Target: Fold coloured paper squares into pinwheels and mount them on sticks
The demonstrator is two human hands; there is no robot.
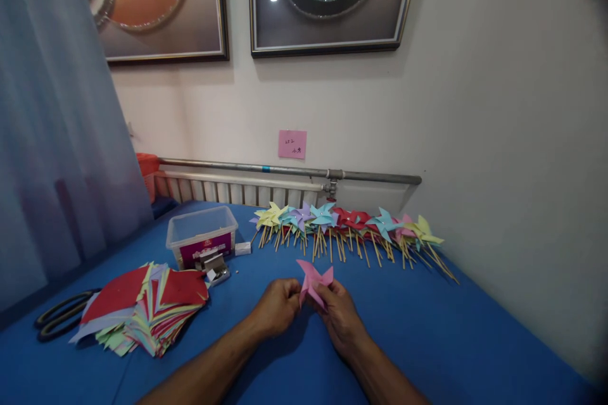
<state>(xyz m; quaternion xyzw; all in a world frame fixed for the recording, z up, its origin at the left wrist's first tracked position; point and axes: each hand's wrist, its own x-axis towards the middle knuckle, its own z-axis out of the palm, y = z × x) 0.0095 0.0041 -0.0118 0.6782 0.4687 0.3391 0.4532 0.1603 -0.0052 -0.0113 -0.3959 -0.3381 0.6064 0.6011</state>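
Note:
A pink paper pinwheel head (314,281), partly folded, is held over the blue table (427,323). My right hand (338,315) grips its lower right side with closed fingers. My left hand (277,305) is closed at its left edge, fingertips pinching the paper. A row of finished pinwheels (346,228) on wooden sticks, in yellow, purple, teal, red and pink, lies along the far side of the table just beyond my hands.
A stack of coloured paper squares (142,310) lies at the left, red ones on top. Behind it stand a clear plastic box (202,234) and a small open box of pins (216,267). Black scissors (61,315) lie at the far left. A radiator (237,190) runs along the wall.

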